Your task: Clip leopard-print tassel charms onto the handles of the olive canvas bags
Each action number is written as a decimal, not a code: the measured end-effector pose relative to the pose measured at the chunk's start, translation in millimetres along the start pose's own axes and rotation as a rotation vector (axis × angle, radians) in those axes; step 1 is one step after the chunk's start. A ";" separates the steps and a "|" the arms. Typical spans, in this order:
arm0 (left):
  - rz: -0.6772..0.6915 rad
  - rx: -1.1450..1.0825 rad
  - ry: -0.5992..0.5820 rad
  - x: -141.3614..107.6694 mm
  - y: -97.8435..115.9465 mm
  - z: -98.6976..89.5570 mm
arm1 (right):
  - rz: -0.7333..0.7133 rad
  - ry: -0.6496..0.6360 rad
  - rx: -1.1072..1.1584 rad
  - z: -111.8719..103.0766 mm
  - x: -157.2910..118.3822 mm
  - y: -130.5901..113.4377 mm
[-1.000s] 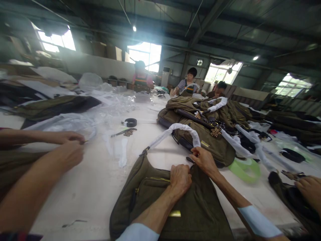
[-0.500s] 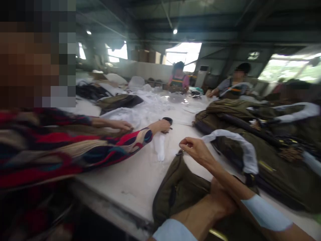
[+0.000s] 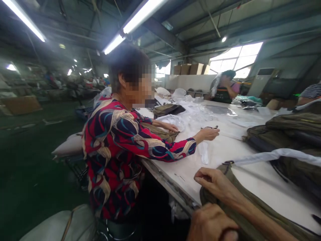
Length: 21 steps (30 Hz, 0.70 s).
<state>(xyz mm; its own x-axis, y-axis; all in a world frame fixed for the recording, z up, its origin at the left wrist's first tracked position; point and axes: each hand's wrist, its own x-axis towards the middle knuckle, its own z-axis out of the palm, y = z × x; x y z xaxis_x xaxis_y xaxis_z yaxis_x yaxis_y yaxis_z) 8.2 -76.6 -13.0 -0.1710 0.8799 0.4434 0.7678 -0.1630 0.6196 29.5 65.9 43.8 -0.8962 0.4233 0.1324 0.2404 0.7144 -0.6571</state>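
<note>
An olive-green bag [image 3: 208, 196] lies at the near table edge, its strap [image 3: 273, 155] wrapped in white and running off to the right. Over the bag's near end is my right hand [image 3: 216, 181], thumb and fingertips pinched together; whatever they hold, if anything, is too small to see. Lower down, my left hand [image 3: 212, 225] is curled and slightly blurred, close over the bag, with its fingertips hidden. The forearms cover much of the bag.
To the left a co-worker in a patterned shirt [image 3: 112, 144] reaches across the table [image 3: 185, 160], holding a small dark tool [image 3: 213, 127] and touching another olive bag [image 3: 163, 133]. More olive bags [image 3: 296, 134] are piled right. Several clear plastic bags [image 3: 200, 112] lie beyond.
My view has swung left, bringing the co-worker's whole upper body into sight. My left hand has come back toward me. My right hand stays pinched near the bag's end.
</note>
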 end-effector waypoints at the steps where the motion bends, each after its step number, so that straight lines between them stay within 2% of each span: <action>1: -0.012 -0.015 0.021 -3.7 -9.1 -10.2 | -0.001 0.004 0.024 4.0 2.2 -3.3; 4: -0.110 -0.057 0.147 -5.8 -34.9 -33.4 | 0.005 0.040 0.146 3.5 14.0 -15.2; 6: -0.158 -0.060 0.225 -2.6 -50.2 -39.6 | -0.002 0.072 0.227 -4.0 23.8 -26.0; 9: -0.125 -0.009 0.277 3.7 -71.7 -34.5 | -0.022 0.167 0.333 -16.5 37.7 -42.3; 12: -0.085 0.060 0.315 9.5 -89.3 -20.8 | 0.002 0.382 0.481 -25.9 52.6 -48.5; 15: -0.108 0.127 0.311 17.2 -98.4 -11.4 | 0.048 0.569 0.655 -33.0 73.3 -37.7; 18: -0.157 0.202 0.289 29.6 -100.7 -9.0 | 0.087 0.671 0.791 -36.7 99.1 -13.1; 21: -0.199 0.266 0.296 45.7 -102.5 -5.8 | 0.189 0.738 0.885 -33.7 124.5 15.5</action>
<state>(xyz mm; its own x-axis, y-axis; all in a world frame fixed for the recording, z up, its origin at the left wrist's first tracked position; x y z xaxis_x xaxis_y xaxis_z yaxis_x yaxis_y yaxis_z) -82.0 -22.3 -52.5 -0.4713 0.7102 0.5229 0.8275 0.1510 0.5407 -65.8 148.5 75.1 -0.3700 0.9105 0.1849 -0.2579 0.0906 -0.9619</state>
